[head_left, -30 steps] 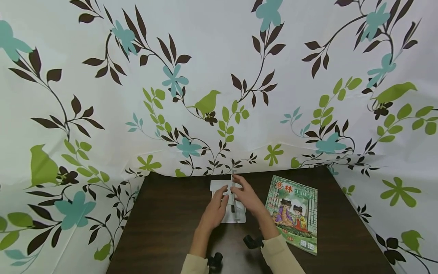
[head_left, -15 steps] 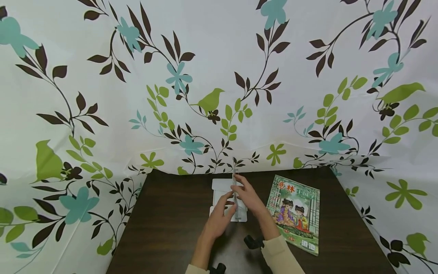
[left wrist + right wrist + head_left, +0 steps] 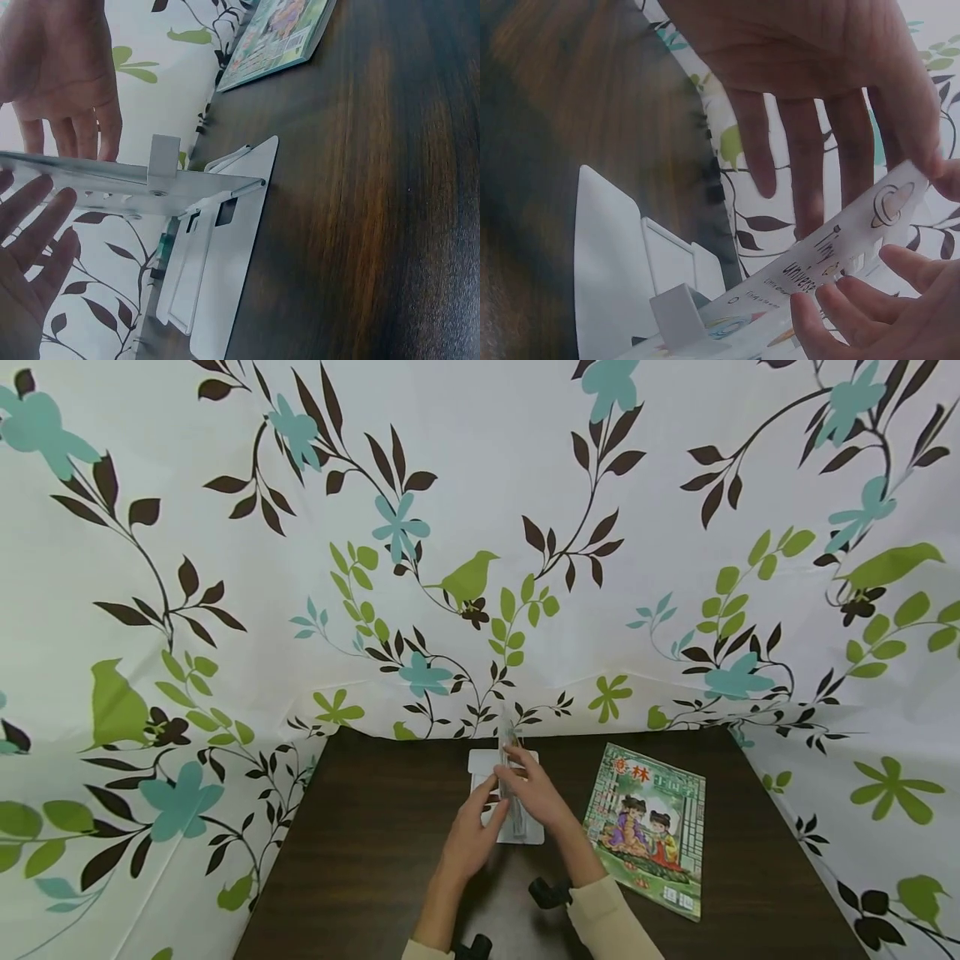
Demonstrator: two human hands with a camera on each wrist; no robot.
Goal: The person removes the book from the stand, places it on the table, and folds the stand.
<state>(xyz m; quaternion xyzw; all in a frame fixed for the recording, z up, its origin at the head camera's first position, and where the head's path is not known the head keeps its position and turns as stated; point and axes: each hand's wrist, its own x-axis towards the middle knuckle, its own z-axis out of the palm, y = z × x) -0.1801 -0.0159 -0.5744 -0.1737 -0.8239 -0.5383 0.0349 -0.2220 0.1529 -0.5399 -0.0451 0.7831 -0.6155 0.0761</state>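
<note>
A white folding book stand rests on the table. Its panel stands up from the base, seen nearly edge-on in the head view. The right wrist view shows the panel printed with "Tiny universe" and small drawings, with a small ledge near its foot. My right hand holds the panel's upper part, thumb at its edge and fingers behind it. My left hand touches the printed face with extended fingers; its thumb is hard to make out. A wire support lies over the base in the left wrist view.
A green illustrated magazine lies flat to the right of the stand. The dark wooden table ends at a patterned cloth backdrop just behind the stand. Black wrist mounts sit on both forearms.
The panel has tilted slightly to the left, showing more of its face. Both hands have shifted a little left with it. The head view has also drifted slightly.
</note>
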